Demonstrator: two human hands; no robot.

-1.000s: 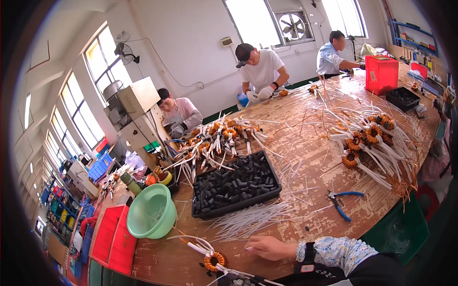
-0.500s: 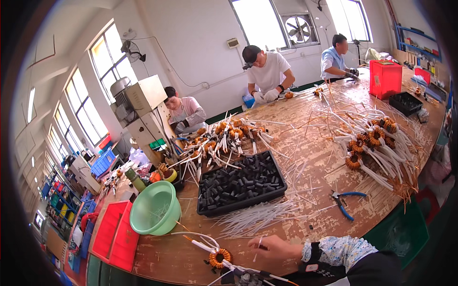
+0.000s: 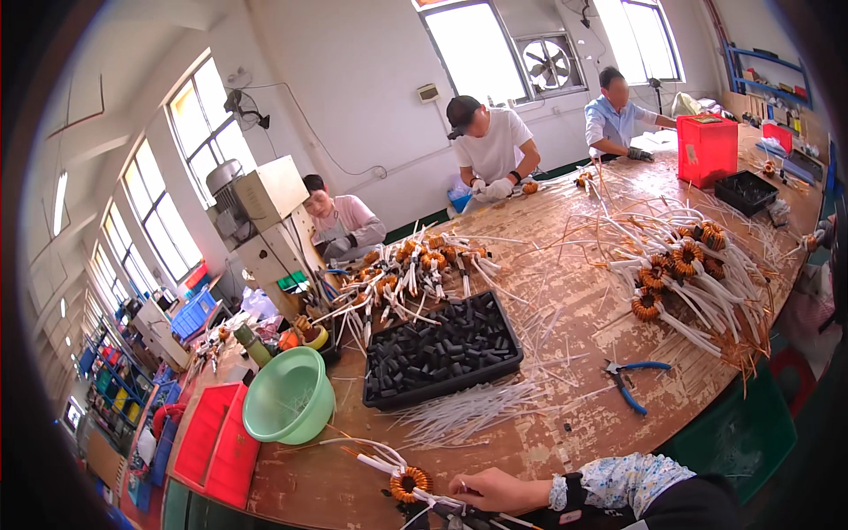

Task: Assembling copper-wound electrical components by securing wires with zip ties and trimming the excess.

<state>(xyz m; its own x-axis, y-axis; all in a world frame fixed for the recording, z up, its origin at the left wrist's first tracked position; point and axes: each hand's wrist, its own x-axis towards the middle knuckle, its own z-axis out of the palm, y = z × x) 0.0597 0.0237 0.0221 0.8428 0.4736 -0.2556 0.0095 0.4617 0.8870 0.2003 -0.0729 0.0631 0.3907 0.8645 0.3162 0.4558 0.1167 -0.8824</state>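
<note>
White leads (image 3: 439, 500) run from the wound coil (image 3: 399, 488) to the fingertips of the right hand (image 3: 496, 491), whose fingers are bent; whether they pinch a lead, I cannot tell. The left hand cannot be made out clearly among the dark shapes at the lower rim, so its state cannot be told either. On the right wrist sits a black band (image 3: 574, 491), below a patterned sleeve (image 3: 632, 481).

The coil, an orange ring, lies near the close edge of the worn table (image 3: 565, 353), at nine o'clock from the right hand, with more white-sleeved ends pointing toward ten.

Taking the coil as the dial's centre, loose white strips (image 3: 468, 415) spread toward one o'clock, just beside a black tray (image 3: 442, 349) full of short black tubes. Blue-handled pliers (image 3: 638, 365) lie open at two. A pale green bowl (image 3: 287, 395) stands at ten, next to a red bin (image 3: 231, 459).

Farther off, one heap of coils (image 3: 424, 269) lies at twelve behind the tray, and a second bundle (image 3: 685, 256) between one and two, with a red box (image 3: 707, 152) beyond it. Three co-workers sit around the far side: a pink top (image 3: 353, 216) past eleven, a white shirt (image 3: 499, 141) past twelve, a blue shirt (image 3: 609, 119) at one.
</note>
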